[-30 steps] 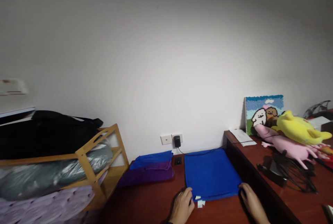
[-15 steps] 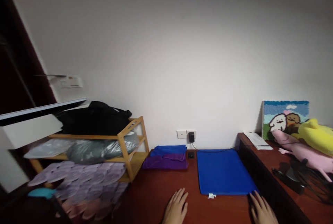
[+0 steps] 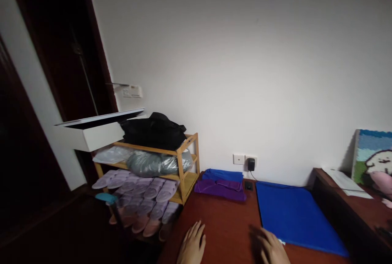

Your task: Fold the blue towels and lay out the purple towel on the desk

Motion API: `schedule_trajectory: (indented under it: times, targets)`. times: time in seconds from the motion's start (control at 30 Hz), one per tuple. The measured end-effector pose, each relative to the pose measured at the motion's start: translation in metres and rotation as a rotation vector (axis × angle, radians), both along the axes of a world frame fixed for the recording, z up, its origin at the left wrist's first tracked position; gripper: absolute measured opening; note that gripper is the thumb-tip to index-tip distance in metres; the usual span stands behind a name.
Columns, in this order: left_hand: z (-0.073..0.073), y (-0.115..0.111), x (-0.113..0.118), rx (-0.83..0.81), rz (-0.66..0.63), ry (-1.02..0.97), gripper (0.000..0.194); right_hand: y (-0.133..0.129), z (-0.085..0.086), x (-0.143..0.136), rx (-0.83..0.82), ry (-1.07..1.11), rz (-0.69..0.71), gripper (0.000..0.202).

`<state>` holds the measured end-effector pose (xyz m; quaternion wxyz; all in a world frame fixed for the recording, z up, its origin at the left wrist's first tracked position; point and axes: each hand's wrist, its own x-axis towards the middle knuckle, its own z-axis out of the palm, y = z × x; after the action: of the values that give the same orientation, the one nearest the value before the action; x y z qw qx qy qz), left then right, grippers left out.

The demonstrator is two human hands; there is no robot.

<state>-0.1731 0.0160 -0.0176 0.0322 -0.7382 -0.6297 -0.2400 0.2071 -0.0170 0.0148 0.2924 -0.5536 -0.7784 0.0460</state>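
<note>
My left hand (image 3: pixel 192 242) lies palm down on the reddish-brown tabletop (image 3: pixel 223 219), fingers stretched out and holding nothing. To its right, my right hand (image 3: pixel 272 248) is over the table by the near left corner of a blue cloth (image 3: pixel 297 215). Its fingers are extended with nothing in them; whether they touch the cloth I cannot tell. The blue cloth is spread flat in a rectangle, and a small white tag (image 3: pixel 282 242) shows at its near edge. Behind my hands, against the wall, sit a folded purple cloth (image 3: pixel 219 190) and a folded blue cloth (image 3: pixel 225 175).
On the left stands a wooden rack (image 3: pixel 180 170) with a black bag (image 3: pixel 154 131), a white box (image 3: pixel 101 136) and several lilac slippers (image 3: pixel 153 188). A plugged black adapter (image 3: pixel 251 164) trails a cable. A raised ledge at right bears papers (image 3: pixel 346 182) and a fluffy picture (image 3: pixel 373 153).
The view has turned left. My right hand has moved left from the blue cloth's near right corner to its near left corner. My left hand still rests on the table.
</note>
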Motion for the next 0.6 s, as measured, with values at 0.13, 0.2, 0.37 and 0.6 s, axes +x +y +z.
schedule_trajectory:
  times: [0.13,0.2,0.37,0.6]
  targets:
    - [-0.008,0.000,-0.001,0.015,0.021,0.017,0.046,0.072,0.048,-0.044,-0.132,-0.174,-0.006,0.058]
    - [-0.011,0.001,-0.002,0.025,0.023,0.028,0.046,0.111,0.064,-0.061,-0.177,-0.276,-0.032,0.057]
    - [-0.017,0.002,-0.004,0.014,0.009,0.048,0.046,0.190,0.066,-0.084,-0.237,-0.353,-0.073,0.051]
    - [-0.012,-0.003,-0.001,-0.071,0.005,0.004,0.049,0.210,0.040,-0.088,-0.204,-0.341,-0.075,0.058]
